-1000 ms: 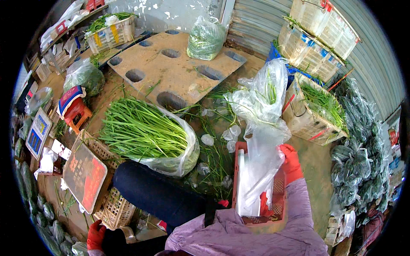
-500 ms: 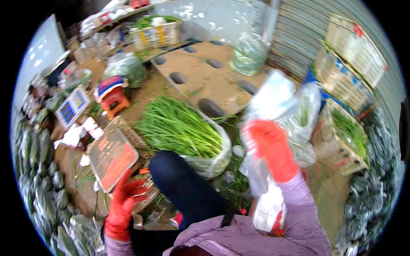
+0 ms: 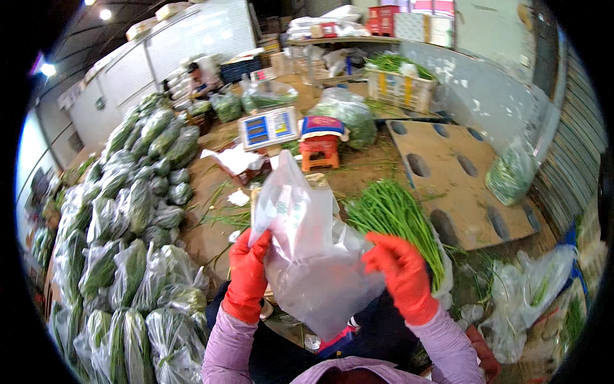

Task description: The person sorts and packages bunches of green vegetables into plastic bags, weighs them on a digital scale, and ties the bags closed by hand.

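veiling trousers (image 3: pixel 275 354) partly: translucent bag (image 3: pixel 310 262)

A: What's on the left hand, just left of the frame's centre?

B: A bright red-orange glove (image 3: pixel 248 275), smooth and rubbery-looking, with separate fingers and a close-fitting cuff.

A: And right of centre?

B: A matching glove (image 3: pixel 408 278) on the right hand, same colour, the same slight sheen.

A: What meets those cuffs?

B: Long sleeves, pale lilac. The left sleeve (image 3: pixel 230 342), lower left of centre, has soft creases; so does the right sleeve (image 3: pixel 441 342), lower right.

A: Same garment at the bottom edge?

B: Same lilac, anyway: the jacket front (image 3: pixel 313 372).

A: Legs?

B: Dark trousers (image 3: pixel 275 352), nearly black, bottom centre.
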`<control>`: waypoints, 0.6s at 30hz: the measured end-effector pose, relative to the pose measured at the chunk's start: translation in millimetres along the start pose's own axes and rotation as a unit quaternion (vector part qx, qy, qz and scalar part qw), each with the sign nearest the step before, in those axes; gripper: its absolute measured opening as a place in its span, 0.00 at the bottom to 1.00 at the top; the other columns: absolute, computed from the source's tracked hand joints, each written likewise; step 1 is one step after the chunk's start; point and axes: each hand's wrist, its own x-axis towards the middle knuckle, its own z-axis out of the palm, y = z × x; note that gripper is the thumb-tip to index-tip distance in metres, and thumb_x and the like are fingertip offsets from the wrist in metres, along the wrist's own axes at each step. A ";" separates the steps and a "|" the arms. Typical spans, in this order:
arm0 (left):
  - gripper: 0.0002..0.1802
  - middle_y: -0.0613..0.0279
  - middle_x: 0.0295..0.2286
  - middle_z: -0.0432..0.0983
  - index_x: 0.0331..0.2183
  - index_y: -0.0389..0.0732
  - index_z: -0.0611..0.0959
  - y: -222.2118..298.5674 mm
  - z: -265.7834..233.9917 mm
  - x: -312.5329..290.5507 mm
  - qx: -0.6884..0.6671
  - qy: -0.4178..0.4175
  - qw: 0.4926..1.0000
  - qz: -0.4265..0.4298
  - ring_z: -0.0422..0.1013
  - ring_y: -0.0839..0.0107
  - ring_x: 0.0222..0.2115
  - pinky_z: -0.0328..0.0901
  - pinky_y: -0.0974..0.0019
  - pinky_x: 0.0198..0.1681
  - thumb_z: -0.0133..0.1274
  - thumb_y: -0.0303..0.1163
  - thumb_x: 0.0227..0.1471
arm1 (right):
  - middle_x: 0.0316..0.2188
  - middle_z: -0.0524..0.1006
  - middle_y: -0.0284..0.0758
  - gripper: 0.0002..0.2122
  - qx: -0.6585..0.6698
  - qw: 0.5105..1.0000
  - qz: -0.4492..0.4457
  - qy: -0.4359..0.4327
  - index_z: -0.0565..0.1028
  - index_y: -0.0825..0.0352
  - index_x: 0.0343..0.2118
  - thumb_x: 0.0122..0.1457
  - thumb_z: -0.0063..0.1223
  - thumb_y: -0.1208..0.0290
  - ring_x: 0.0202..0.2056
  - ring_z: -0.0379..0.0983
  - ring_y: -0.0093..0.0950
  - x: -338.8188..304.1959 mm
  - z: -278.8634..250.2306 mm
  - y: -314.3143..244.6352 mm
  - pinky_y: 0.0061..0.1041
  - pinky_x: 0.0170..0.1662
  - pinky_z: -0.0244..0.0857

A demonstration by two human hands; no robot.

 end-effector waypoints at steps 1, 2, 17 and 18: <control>0.12 0.74 0.28 0.75 0.40 0.39 0.81 1.4 -6.1 -0.8 0.007 -0.009 1.000 -0.004 0.66 0.84 0.26 0.60 0.77 0.30 0.56 0.34 0.55 | 0.36 0.79 0.40 0.19 0.002 1.000 -0.001 -0.014 0.70 0.67 0.52 0.60 0.53 0.64 0.37 0.76 0.27 15.0 -1.3 -1.0 0.26 0.39 0.69; 0.13 0.73 0.29 0.76 0.40 0.38 0.81 3.0 -11.6 -2.0 0.015 -0.019 1.000 -0.008 0.67 0.83 0.27 0.62 0.77 0.31 0.56 0.34 0.55 | 0.42 0.76 0.41 0.22 -0.031 0.998 -0.058 -0.020 0.68 0.68 0.53 0.59 0.54 0.63 0.42 0.74 0.28 31.5 -0.3 1.4 0.27 0.44 0.68; 0.17 0.65 0.29 0.77 0.46 0.35 0.78 -5.5 -58.1 -0.7 0.102 0.101 0.989 0.045 0.72 0.76 0.25 0.71 0.68 0.29 0.52 0.34 0.58 | 0.29 0.79 0.29 0.18 0.079 0.940 0.111 -0.313 0.77 0.70 0.44 0.60 0.53 0.59 0.37 0.73 0.21 63.7 50.0 87.6 0.20 0.45 0.65; 0.17 0.65 0.29 0.77 0.46 0.35 0.78 -9.4 -59.1 1.1 0.101 0.102 0.989 0.044 0.72 0.76 0.25 0.71 0.68 0.29 0.52 0.34 0.58 | 0.29 0.79 0.29 0.19 0.117 0.941 0.071 -0.308 0.76 0.70 0.44 0.60 0.53 0.58 0.38 0.72 0.22 66.2 53.9 84.5 0.21 0.46 0.65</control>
